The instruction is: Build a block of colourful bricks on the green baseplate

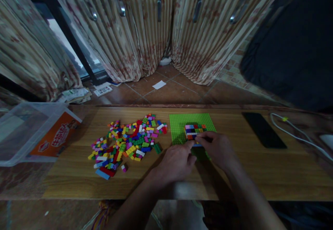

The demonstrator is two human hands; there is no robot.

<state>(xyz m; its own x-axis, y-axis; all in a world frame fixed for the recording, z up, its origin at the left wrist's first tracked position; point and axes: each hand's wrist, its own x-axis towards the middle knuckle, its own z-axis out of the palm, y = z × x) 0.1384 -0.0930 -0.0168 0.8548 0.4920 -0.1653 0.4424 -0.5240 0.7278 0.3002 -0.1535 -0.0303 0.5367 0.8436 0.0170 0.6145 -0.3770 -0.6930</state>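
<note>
Hands meet at the near edge of a block build (pixel 194 130) on a green plate (pixel 179 124): left hand (pixel 177 162) and right hand (pixel 217 146) pinch together there. Hard pressing could slide the loose plate toward the brick pile (pixel 127 143).

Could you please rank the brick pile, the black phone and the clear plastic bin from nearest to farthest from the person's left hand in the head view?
From the left hand:
1. Brick pile, just to its left on the table.
2. Black phone, off to the right, past the green baseplate.
3. Clear plastic bin, at the far left edge.
</note>
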